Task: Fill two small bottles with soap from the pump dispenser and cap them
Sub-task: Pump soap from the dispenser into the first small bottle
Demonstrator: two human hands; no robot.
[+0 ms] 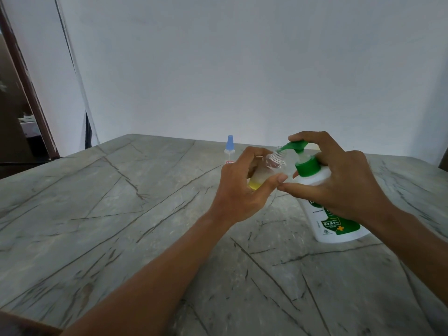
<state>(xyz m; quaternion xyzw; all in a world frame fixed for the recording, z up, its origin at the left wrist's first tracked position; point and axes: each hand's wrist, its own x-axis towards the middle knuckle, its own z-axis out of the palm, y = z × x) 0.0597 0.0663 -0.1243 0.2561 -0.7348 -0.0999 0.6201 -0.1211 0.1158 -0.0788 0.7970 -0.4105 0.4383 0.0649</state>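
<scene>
Left hand (238, 190) grips small clear plastic bottle (266, 170), fingers and thumb wrapped round its body. The bottle is held off the grey marbled table (121, 214), tilted, with its open threaded neck up against the green pump nozzle (294, 145). Right hand (339, 180) holds white pump dispenser with green collar (317, 214): forefinger curled over the pump head, thumb stretched across the front of the body, other fingers behind it. Dispenser stands on the table, right of centre.

Progress: a shallow layer of yellow soap (254, 185) lies in the low end of the held bottle, so filling of this one is judged begun but far from full (no cap for it in view). Second small clear bottle with pale blue cap (229, 149) stands upright on the table just behind the left hand, capped; cannot tell whether it holds soap.

Left to do, at least: more pump strokes into the held bottle, then cap it.
</scene>
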